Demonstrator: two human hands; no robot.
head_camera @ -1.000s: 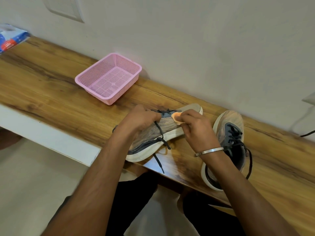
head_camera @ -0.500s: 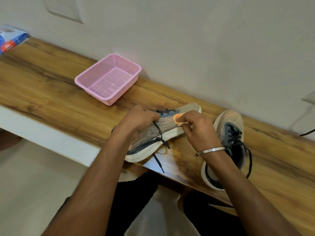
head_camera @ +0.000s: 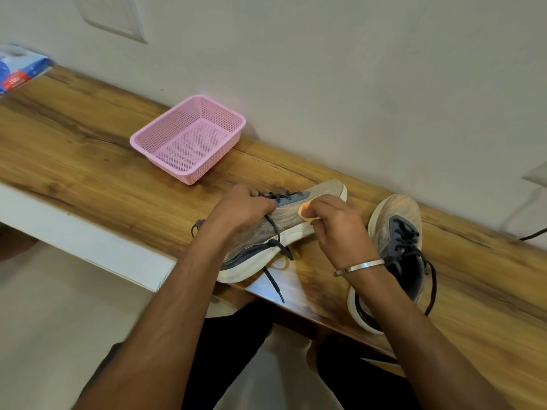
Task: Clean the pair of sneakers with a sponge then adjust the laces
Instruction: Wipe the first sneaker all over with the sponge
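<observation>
Sponging step: left hand [head_camera: 242,208] fingers closed on the tilted grey knit sneaker [head_camera: 266,232], right hand [head_camera: 334,223] pinching the small orange sponge [head_camera: 305,209], apparently on its side; next, the sole edge.

Pink mesh basket [head_camera: 189,140], orange sponge [head_camera: 305,209], grey sneakers [head_camera: 284,223] with dark laces [head_camera: 273,229].

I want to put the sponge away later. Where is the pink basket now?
In the head view, the pink basket sits on the wooden counter against the wall, up and left of the held sneaker.
</observation>
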